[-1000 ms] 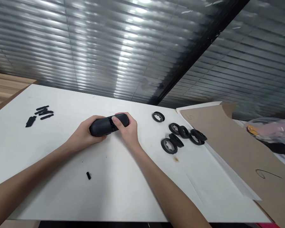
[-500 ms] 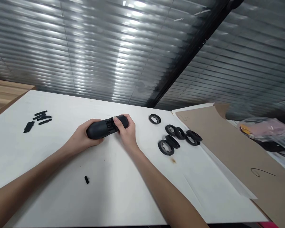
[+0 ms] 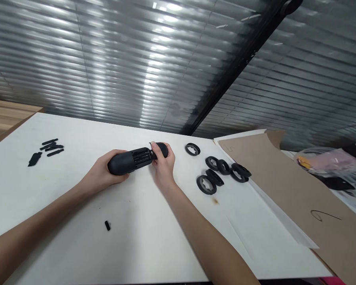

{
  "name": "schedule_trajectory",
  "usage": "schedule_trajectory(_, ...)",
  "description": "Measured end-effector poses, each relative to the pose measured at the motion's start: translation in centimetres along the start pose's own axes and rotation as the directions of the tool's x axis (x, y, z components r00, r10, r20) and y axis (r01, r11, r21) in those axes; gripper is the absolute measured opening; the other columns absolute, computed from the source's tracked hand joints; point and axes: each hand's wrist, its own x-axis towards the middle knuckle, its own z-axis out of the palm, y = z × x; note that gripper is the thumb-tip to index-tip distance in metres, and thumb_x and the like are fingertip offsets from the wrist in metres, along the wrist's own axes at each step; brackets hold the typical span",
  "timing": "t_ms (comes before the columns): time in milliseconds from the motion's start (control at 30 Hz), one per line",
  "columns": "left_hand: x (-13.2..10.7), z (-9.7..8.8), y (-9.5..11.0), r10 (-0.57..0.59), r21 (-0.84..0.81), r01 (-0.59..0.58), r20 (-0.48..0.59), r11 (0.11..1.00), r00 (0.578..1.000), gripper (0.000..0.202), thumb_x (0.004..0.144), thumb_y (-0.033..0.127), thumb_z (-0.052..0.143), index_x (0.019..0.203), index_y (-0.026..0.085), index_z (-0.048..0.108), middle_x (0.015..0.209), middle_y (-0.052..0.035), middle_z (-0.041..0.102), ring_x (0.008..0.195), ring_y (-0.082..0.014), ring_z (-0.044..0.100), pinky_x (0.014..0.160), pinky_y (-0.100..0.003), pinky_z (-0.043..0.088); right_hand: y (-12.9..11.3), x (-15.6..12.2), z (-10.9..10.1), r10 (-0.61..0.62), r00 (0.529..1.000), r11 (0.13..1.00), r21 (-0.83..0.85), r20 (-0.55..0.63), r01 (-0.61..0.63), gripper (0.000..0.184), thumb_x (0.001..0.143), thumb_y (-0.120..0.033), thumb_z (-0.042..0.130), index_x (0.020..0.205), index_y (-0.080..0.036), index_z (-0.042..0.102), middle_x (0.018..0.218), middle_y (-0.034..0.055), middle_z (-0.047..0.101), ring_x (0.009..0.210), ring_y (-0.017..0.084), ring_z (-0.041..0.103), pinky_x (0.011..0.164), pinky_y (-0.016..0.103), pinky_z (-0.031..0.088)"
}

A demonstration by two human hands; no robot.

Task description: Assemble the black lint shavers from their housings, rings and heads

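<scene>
A shiny wall of grey slats (image 3: 112,59) is the biggest thing I can see, and a dark bar (image 3: 237,69) runs slantwise across it. Below the wall is my white bench (image 3: 154,237). A big brown card sheet (image 3: 273,190) lies along its right side, with a loopy pen line on it. At the far left I see a striped wooden top (image 3: 12,122). Past the card, on the right, is a clear bag (image 3: 329,160) with something pink in it.

My left hand (image 3: 102,170) has its grip wrapped round the fat, rounded end of a long black case (image 3: 121,163). The case is at the middle of the bench, between my hands; I cannot tell if it touches the top. Its right part shows long dark slots. My right hand (image 3: 165,166) has its grip pinched on a round black end piece (image 3: 164,147), thumb on top. That piece is just beside the slotted end, and I cannot tell if they touch.

To the right are seven black rings (image 3: 214,177). One sits alone at the back; the others are bunched up, two of them stacked by the card. At the far left lie some flat black strips (image 3: 55,152), a few overlapping. Smallest is a little black peg (image 3: 107,225), alone near the front.
</scene>
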Motion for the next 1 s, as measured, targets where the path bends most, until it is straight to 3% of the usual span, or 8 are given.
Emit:
schedule_trajectory(233,0.04,0.01,0.0,-0.006,0.01,0.006,-0.001,1.0,1.0,0.049,0.072,0.029,0.082,0.119,0.025,0.07,0.11,-0.0032,0.075,0.1,-0.0273,0.07,0.089,-0.038,0.059,-0.11,-0.08,0.07,0.015,0.999,0.998,0.065,-0.041,-0.012,0.051,0.06,-0.051,0.096,0.08,-0.022,0.06,0.079,-0.0031,0.058,0.071,0.012,0.052,0.054,0.023,0.04)
schedule_trajectory(667,-0.04,0.02,-0.26,0.012,0.015,-0.012,-0.005,1.0,1.0,0.047,0.073,0.025,0.081,0.118,0.027,0.07,0.108,-0.0004,0.075,0.098,-0.0238,0.07,0.084,-0.033,0.059,-0.1,0.06,0.07,0.02,0.999,0.997,0.081,-0.042,-0.017,0.046,0.058,-0.043,0.095,0.078,-0.022,0.059,0.074,-0.0048,0.053,0.065,0.01,0.047,0.049,0.022,0.033)
schedule_trajectory(1000,-0.16,0.25,-0.2,0.075,0.051,-0.072,-0.074,0.996,0.994,0.045,0.075,0.028,0.082,0.119,0.029,0.071,0.111,0.0008,0.076,0.1,-0.0229,0.071,0.087,-0.034,0.059,0.27,0.15,-0.1,-0.039,0.999,0.999,0.036,-0.022,0.04,0.046,0.061,-0.041,0.094,0.083,-0.024,0.057,0.078,-0.0045,0.057,0.07,0.013,0.054,0.055,0.024,0.042)
